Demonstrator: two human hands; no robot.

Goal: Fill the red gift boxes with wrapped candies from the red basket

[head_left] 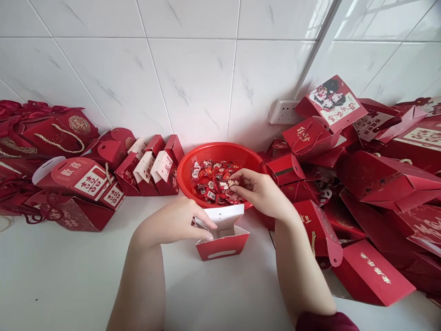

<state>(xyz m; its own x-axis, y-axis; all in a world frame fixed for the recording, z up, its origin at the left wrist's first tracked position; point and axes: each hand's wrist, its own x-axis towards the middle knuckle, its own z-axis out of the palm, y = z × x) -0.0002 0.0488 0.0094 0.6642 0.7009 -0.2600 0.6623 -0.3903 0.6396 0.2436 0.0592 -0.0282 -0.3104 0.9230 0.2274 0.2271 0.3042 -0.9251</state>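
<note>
A red paper candy box (222, 247) with a white inside stands on the counter in front of me, its top flaps spread apart. My left hand (179, 221) is at the left side of this box, thumb and forefinger over the edge of its opening, gripping it. Behind it sits a red plastic basket (253, 158) with wrapped candies (210, 186) heaped in the bottom. My right hand (257, 188) reaches over the basket's right side, thumb and fingers pinched on a dark red wrapped candy (227, 184) with white lettering.
Several closed red-and-white boxes (151, 168) stand in a row left of the basket. More red gift boxes with rope handles (62, 138) crowd the far left. A tall pile of red boxes (375, 179) fills the right. A socket (284, 111) is on the tiled wall (193, 73) behind.
</note>
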